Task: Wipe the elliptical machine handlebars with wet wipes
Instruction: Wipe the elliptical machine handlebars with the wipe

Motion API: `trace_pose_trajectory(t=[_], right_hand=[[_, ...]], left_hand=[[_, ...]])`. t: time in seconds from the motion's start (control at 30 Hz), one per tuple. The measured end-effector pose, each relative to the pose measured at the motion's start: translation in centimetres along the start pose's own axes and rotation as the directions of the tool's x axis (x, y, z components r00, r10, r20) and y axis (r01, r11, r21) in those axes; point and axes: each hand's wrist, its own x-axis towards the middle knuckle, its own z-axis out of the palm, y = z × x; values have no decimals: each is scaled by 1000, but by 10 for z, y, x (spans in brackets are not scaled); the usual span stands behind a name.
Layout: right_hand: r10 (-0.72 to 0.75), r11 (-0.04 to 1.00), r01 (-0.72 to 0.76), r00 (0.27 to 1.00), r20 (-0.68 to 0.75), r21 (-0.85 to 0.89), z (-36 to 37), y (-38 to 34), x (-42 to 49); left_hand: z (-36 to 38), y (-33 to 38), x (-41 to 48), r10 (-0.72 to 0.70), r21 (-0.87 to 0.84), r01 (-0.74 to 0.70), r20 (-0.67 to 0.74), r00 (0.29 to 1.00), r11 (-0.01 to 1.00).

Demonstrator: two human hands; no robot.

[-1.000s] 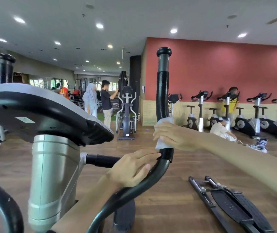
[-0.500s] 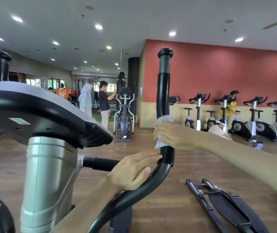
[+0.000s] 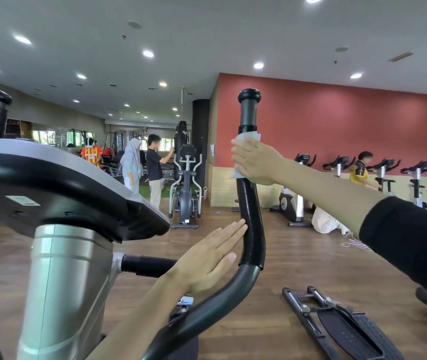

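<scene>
The right hand (image 3: 256,162) is clasping the wipe (image 3: 248,137) round the near-upright bar (image 3: 250,216) high up, just under its cap (image 3: 249,96), while the left hand (image 3: 207,258), fingers straight, is touching the bar lower down.

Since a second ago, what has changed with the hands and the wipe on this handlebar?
The right hand slid the wet wipe up the handlebar, from just above the bend to near its top. The left hand, earlier draped over the bend, now lies flat and straight against the bar. The wipe stays wrapped round the bar.
</scene>
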Motion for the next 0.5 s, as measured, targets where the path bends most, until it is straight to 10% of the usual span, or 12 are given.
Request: trace_pose_trajectory(t=[0.3, 0.5], right_hand=[[-191, 965, 196, 980, -50, 171, 14, -17, -13], [-39, 999, 39, 999, -25, -2, -5, 13, 13]], left_hand=[[-1, -5, 2, 10, 4, -10, -5, 1000, 1000], [-5, -6, 3, 19, -3, -19, -6, 1000, 1000]])
